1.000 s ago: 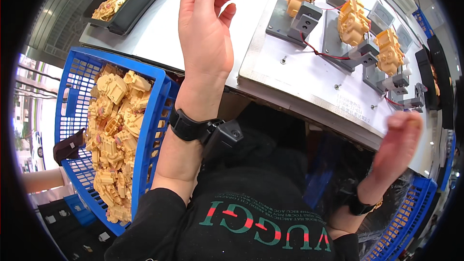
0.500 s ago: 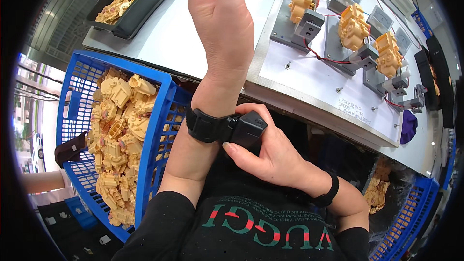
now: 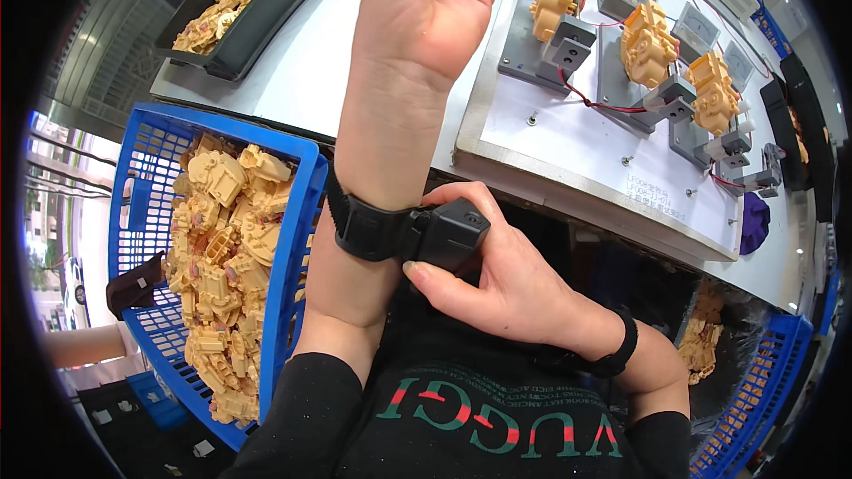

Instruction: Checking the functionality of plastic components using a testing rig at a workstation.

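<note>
My left forearm reaches up over the table edge, palm turned up. My left hand (image 3: 430, 13) is open, holds nothing, and its fingertips run off the upper edge of the picture. Around the left wrist sits a black strap (image 3: 371, 229) carrying a small black box-shaped device (image 3: 454, 232). My right hand (image 3: 506, 279) comes in from the right and grips that device between thumb below and fingers above, the fingers partly hidden behind it. A black band (image 3: 619, 348) circles my right wrist.
At left, a blue basket (image 3: 306, 213) is heaped with cream plastic gear housings (image 3: 235, 270). Behind it, a black tray (image 3: 257, 35) holds more. At right, a test board (image 3: 568, 160) carries mounted housings, wires and meters. Another blue basket (image 3: 754, 390) stands lower right.
My left forearm has turned so the palm now faces up and the fingers spread more. My right hand keeps its grip on the device. The whole view has shifted slightly.
</note>
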### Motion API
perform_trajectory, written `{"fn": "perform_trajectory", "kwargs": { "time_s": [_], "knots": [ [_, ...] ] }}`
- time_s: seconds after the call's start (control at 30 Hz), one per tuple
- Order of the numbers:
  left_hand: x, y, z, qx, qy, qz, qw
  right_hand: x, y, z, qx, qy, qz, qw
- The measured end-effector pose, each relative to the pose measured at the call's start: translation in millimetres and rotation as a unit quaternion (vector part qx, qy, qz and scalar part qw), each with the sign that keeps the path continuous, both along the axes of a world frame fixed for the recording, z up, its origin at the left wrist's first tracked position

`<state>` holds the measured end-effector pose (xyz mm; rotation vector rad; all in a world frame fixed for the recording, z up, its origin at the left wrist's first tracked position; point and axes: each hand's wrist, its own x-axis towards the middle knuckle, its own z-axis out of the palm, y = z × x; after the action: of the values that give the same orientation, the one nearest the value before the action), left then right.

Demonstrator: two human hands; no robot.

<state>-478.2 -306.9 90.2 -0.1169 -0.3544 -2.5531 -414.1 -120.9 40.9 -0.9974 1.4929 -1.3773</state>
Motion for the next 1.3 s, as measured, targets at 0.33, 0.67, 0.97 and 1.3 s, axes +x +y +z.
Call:
{"fn": "perform_trajectory", "kwargs": {
  "time_s": [0.33, 0.67, 0.97, 1.3],
  "knots": [
    [-1, 10, -2, -0.327, -0.128, 0.402, 0.845, 10, -8, -1, -0.014, -0.001, -0.028, 1.000],
    [7, 14, -5, -0.333, -0.166, 0.365, 0.854, -2, -2, -2, 0.051, -0.016, -0.010, 0.999],
    [11, -6, -28, -0.282, -0.090, 0.264, 0.918, -100, 94, 53, -0.463, -0.056, -0.365, 0.806],
    [28, 2, -36, -0.266, -0.168, 0.215, 0.925, -128, 182, 61, -0.479, 0.151, -0.648, 0.572]
  ]
}}
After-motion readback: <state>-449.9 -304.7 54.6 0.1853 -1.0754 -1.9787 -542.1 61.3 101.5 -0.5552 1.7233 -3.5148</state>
